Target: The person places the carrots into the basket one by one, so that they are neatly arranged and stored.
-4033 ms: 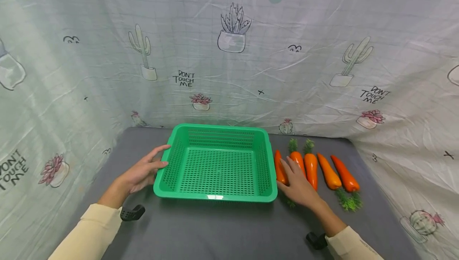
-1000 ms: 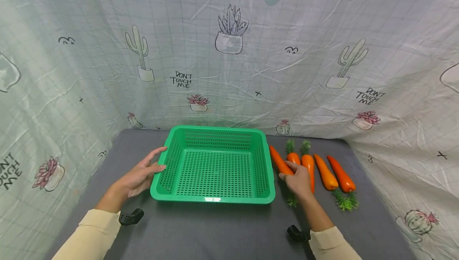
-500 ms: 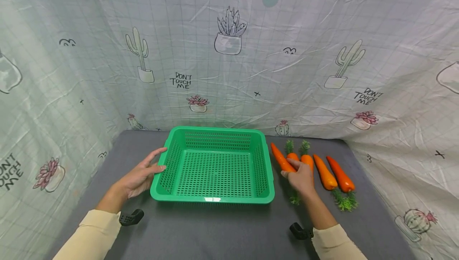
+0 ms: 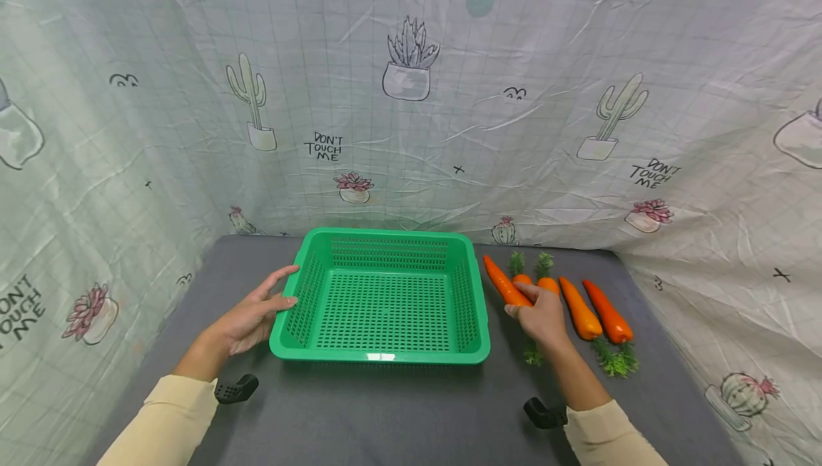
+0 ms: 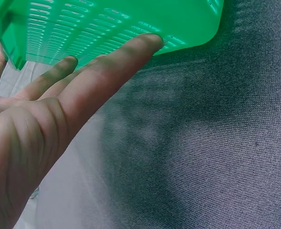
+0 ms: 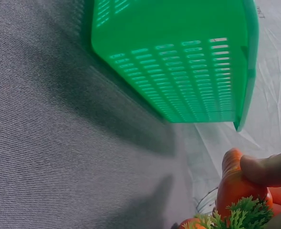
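Note:
A green slotted basket (image 4: pixel 379 357) stands empty mid-table on the grey cloth. My left hand (image 4: pixel 277 293) lies flat beside it, straight fingers touching its left wall; the left wrist view shows those fingers (image 5: pixel 126 52) against the basket (image 5: pixel 107 24). My right hand (image 4: pixel 525 303) grips the leftmost orange carrot (image 4: pixel 503 282), tilted with its tip toward the basket's far right corner and its green top (image 4: pixel 531 353) below my palm. In the right wrist view my thumb (image 6: pixel 266 169) presses on that carrot (image 6: pixel 233 188) next to the basket (image 6: pixel 178 62).
Several more orange carrots lie in a row right of my hand, among them one (image 4: pixel 578 307) and another (image 4: pixel 606 311) with leafy tops (image 4: pixel 615 362). A cactus-print sheet (image 4: pixel 411 95) walls in the table at the back and both sides.
My right hand went from lying flat on the carrots to gripping the leftmost one and has swung its tip up and left toward the basket. The left hand has stayed put.

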A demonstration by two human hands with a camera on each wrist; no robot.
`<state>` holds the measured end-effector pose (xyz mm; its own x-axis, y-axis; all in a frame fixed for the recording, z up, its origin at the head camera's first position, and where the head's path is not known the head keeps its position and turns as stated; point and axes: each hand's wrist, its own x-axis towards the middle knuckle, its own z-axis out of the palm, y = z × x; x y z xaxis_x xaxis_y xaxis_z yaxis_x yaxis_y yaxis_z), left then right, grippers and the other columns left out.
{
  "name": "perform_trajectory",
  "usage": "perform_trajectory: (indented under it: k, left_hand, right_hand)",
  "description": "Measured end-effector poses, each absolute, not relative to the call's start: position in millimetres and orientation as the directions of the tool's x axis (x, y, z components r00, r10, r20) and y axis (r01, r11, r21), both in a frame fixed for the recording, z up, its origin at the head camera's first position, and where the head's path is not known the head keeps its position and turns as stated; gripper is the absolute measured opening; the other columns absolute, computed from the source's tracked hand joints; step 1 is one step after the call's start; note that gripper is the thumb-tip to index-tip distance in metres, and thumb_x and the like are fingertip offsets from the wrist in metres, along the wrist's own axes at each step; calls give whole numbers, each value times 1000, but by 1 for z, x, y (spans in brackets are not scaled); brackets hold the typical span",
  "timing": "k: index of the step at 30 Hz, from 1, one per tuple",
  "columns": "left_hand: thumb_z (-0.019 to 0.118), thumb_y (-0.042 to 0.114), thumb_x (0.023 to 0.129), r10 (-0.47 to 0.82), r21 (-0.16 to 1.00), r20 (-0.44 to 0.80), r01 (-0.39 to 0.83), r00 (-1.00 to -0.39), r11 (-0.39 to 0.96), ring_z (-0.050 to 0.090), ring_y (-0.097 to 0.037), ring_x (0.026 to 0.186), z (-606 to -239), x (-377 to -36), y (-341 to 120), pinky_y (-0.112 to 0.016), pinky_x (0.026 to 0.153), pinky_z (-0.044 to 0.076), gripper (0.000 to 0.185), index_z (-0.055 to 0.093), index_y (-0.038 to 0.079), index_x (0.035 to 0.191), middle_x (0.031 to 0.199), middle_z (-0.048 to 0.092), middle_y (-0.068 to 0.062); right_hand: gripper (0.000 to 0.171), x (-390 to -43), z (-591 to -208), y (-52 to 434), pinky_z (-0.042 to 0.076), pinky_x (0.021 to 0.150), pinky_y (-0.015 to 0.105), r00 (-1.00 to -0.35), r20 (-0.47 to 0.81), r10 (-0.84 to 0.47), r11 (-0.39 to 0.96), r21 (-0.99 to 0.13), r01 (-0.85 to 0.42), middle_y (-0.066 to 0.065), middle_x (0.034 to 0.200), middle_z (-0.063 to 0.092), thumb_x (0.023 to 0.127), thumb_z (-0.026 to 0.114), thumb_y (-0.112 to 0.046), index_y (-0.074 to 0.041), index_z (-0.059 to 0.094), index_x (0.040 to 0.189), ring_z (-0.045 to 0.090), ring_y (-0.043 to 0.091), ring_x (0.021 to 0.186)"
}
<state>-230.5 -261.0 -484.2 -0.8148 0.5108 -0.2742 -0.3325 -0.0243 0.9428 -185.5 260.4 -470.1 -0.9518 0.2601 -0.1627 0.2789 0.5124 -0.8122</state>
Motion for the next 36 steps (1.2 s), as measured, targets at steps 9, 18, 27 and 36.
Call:
perform_trajectory:
  k: [9, 18, 27, 36]
  left_hand:
    - [53, 17, 110, 516, 941, -275, -336, -811, -26, 66, -26, 124, -486, -233, -262, -54, 96, 58, 74, 8, 40, 164, 150, 39, -12]
    - [54, 17, 109, 524, 939, -271, -342, -807, -40, 66, -24, 123, -486, -232, -262, -53, 96, 58, 75, 9, 41, 164, 149, 38, -10]
    - [54, 17, 110, 514, 937, -281, -348, -810, -35, 65, -26, 125, -485, -230, -263, -54, 97, 57, 75, 9, 40, 164, 155, 33, -14]
    - [55, 18, 109, 505, 936, -289, -351, -813, -29, 65, -26, 124, -485, -230, -262, -56, 96, 57, 76, 9, 41, 165, 158, 29, -17]
  right_hand:
    - [60, -184, -459, 260, 52, 86, 40, -958, -165, 235, 521, -811, 267, 29, 153, 48, 95, 72, -4, -1, 52, 151, 53, 40, 120]
    - [58, -184, -452, 257, 52, 86, 40, -964, -151, 219, 535, -808, 248, 29, 152, 50, 96, 72, -4, -2, 54, 151, 54, 40, 120]
    - [57, -184, -449, 254, 53, 89, 42, -970, -127, 205, 551, -805, 222, 29, 149, 54, 94, 72, -2, 0, 55, 149, 56, 40, 119]
    - [59, -185, -439, 252, 53, 89, 40, -975, -133, 176, 562, -800, 210, 28, 151, 53, 95, 71, -2, -2, 53, 151, 56, 40, 121]
